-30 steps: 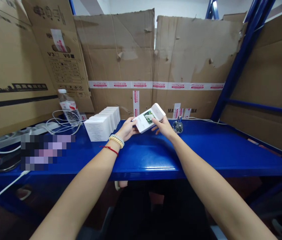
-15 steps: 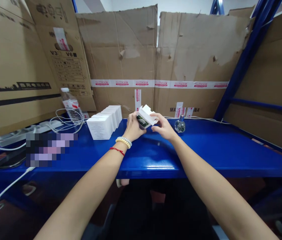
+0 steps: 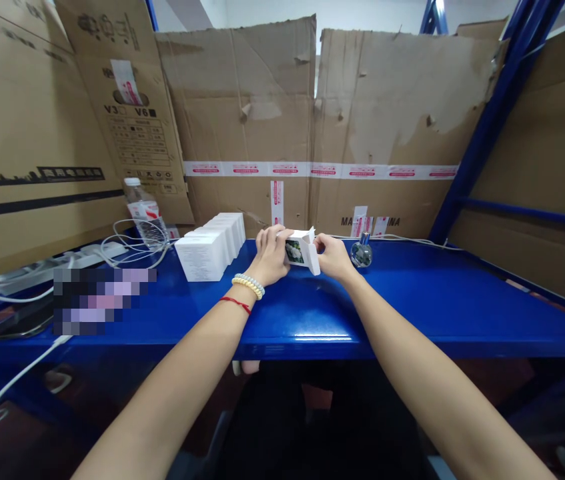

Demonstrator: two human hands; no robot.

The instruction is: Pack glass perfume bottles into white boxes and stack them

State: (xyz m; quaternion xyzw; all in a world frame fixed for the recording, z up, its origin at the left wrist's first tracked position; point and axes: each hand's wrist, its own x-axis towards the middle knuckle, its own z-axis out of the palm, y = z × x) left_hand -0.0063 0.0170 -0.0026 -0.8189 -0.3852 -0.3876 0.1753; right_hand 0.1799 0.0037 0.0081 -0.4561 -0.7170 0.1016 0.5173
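Note:
A small white box [image 3: 300, 251] with a dark picture on its side lies on its side just over the blue table, its open flaps facing right. My left hand [image 3: 271, 255] is wrapped round the box's left end. At the flaps is my right hand [image 3: 332, 256], its fingers bent together against the open end; whether they pinch a flap or something inside is hidden. To the right of that hand stands a small round glass bottle [image 3: 361, 253] with a blue-silver cap. A row of white boxes [image 3: 202, 257] stands to the left of my left hand.
The blue table [image 3: 412, 300] has cardboard walls [image 3: 242, 120] behind it. At the left are a plastic water bottle [image 3: 145, 217], white cables, a power strip [image 3: 87, 257] and a dark phone [image 3: 17, 325]. A blue metal post [image 3: 482, 127] rises at the right.
The held box has turned from tilted to nearly level, with its open end now facing right. My right hand has moved slightly right and down, round the flaps.

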